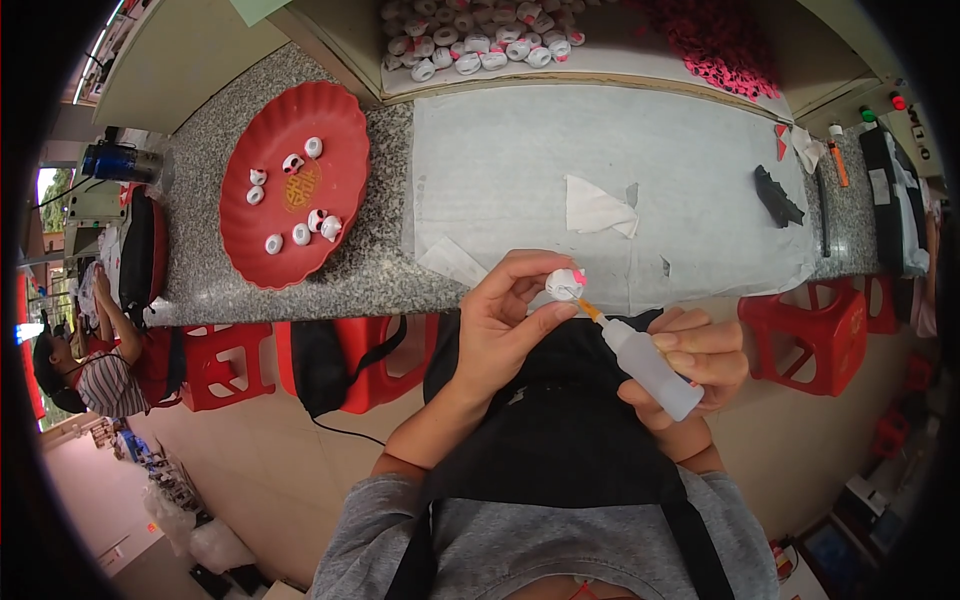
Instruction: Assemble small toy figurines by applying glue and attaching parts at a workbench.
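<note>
Between the thumb and fingers of my left hand (510,325) is a small white bead-like piece (565,285) with a pink patch on its right side. My right hand (700,362) grips a translucent white squeeze bottle (655,370), tilted up toward the left. The bottle's orange-tan nozzle tip (590,311) reaches the lower right of the piece; whether it touches I cannot tell. Both hands are just in front of the table's near edge. A red scalloped plate (340,110) at the left carries several similar white pieces (302,234), some with dark and pink marks.
A pale sheet (500,160) covers the speckled table, with a crumpled white tissue (600,208) and a black scrap (776,198) on it. The shelf behind bears a heap of white pieces (470,45) and many pink bits (715,50). Red stools (805,335) stand below. Another person (110,360) sits far left.
</note>
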Action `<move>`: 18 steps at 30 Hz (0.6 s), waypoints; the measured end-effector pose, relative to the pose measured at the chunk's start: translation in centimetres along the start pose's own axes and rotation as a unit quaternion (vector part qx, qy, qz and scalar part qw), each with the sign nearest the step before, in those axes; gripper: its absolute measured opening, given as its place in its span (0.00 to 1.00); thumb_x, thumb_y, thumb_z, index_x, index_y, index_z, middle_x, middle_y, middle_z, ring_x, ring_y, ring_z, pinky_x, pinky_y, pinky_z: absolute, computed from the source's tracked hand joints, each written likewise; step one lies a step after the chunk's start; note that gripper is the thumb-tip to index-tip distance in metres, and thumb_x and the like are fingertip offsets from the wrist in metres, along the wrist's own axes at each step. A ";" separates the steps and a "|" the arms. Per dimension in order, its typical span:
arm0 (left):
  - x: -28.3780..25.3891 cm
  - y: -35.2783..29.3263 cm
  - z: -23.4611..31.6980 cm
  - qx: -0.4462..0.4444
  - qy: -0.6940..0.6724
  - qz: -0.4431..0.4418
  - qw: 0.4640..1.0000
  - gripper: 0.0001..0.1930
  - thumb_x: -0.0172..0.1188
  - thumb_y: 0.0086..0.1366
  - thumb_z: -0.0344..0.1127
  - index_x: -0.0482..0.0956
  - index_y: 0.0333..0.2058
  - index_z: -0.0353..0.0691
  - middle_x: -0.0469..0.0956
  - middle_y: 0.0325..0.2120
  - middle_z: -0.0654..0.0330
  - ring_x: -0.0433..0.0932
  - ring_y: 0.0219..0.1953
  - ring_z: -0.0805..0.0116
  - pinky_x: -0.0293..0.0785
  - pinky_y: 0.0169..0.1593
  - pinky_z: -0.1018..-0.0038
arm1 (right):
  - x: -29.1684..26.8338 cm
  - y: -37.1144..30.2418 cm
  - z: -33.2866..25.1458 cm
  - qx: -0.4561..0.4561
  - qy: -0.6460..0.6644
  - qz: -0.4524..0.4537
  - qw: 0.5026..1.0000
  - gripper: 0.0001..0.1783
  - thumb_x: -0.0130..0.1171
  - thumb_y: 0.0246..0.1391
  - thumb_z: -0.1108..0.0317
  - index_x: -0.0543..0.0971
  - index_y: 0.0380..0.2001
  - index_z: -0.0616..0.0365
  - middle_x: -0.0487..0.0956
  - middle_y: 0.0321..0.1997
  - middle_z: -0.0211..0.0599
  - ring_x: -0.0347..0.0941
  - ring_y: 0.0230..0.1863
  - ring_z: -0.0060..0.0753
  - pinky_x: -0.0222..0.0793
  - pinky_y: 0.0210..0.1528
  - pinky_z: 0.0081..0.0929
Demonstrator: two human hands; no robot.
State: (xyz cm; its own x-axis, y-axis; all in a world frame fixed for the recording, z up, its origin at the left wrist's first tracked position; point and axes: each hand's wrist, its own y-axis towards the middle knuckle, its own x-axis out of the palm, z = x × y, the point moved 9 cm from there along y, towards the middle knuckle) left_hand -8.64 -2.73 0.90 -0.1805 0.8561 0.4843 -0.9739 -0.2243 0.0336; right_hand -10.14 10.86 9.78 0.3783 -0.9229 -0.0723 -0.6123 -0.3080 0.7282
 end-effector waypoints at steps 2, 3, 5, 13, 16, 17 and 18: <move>0.1 0.1 0.0 -0.001 -0.001 -0.002 1.000 0.16 0.53 0.46 0.17 0.67 0.37 0.31 0.65 0.36 0.58 0.66 0.40 0.72 0.60 0.46 0.78 | -0.1 0.0 -0.1 0.001 -0.005 0.001 1.000 0.22 0.64 0.31 0.67 0.62 0.29 0.57 0.63 0.28 0.34 0.61 0.21 0.22 0.59 0.20 0.16; 0.2 0.0 0.0 0.001 0.006 -0.005 1.000 0.16 0.53 0.46 0.17 0.67 0.37 0.31 0.65 0.36 0.58 0.66 0.40 0.72 0.61 0.46 0.78 | -0.2 -0.2 0.1 0.020 0.019 0.012 1.000 0.24 0.66 0.25 0.71 0.65 0.29 0.57 0.64 0.30 0.34 0.63 0.22 0.25 0.61 0.21 0.19; 0.2 0.0 0.0 0.002 0.013 -0.008 1.000 0.16 0.53 0.46 0.17 0.67 0.37 0.31 0.65 0.36 0.58 0.66 0.40 0.72 0.61 0.46 0.78 | -0.4 -0.3 0.5 0.039 0.044 0.023 0.998 0.27 0.69 0.19 0.75 0.68 0.30 0.56 0.66 0.32 0.35 0.65 0.24 0.27 0.63 0.23 0.21; 0.0 0.0 0.2 0.027 0.067 -0.007 0.997 0.17 0.52 0.45 0.17 0.65 0.37 0.30 0.65 0.36 0.55 0.66 0.40 0.68 0.62 0.45 0.75 | 0.4 -0.2 0.1 0.012 -0.005 -0.026 1.000 0.23 0.64 0.31 0.68 0.62 0.30 0.57 0.63 0.28 0.33 0.61 0.21 0.23 0.59 0.20 0.16; -0.1 -0.1 0.1 0.021 0.072 0.002 0.997 0.17 0.52 0.45 0.17 0.65 0.37 0.30 0.65 0.36 0.55 0.65 0.41 0.68 0.61 0.45 0.75 | 0.4 -0.3 0.1 0.012 -0.005 -0.026 1.000 0.23 0.64 0.31 0.68 0.62 0.30 0.57 0.63 0.28 0.34 0.60 0.21 0.23 0.59 0.20 0.17; -0.1 -0.1 0.1 0.020 0.071 0.002 0.997 0.17 0.52 0.45 0.17 0.65 0.37 0.30 0.65 0.36 0.55 0.65 0.41 0.68 0.61 0.45 0.75 | 0.3 -0.4 0.1 0.013 -0.005 -0.026 1.000 0.23 0.64 0.31 0.68 0.62 0.30 0.57 0.63 0.28 0.34 0.60 0.21 0.23 0.59 0.20 0.17; -0.2 -0.1 0.1 0.023 0.077 0.005 0.997 0.16 0.52 0.45 0.17 0.65 0.36 0.30 0.65 0.36 0.55 0.65 0.41 0.68 0.61 0.45 0.75 | 0.0 -0.5 0.3 0.031 0.017 -0.004 0.999 0.25 0.66 0.24 0.72 0.65 0.29 0.57 0.65 0.30 0.34 0.62 0.21 0.25 0.60 0.21 0.19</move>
State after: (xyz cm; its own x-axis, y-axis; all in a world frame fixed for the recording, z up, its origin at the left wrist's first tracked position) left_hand -8.51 -2.90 0.92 -0.2124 0.9146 0.3442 -0.9654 -0.2509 0.0710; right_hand -10.01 10.98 9.19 0.4072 -0.9117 -0.0541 -0.6498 -0.3308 0.6843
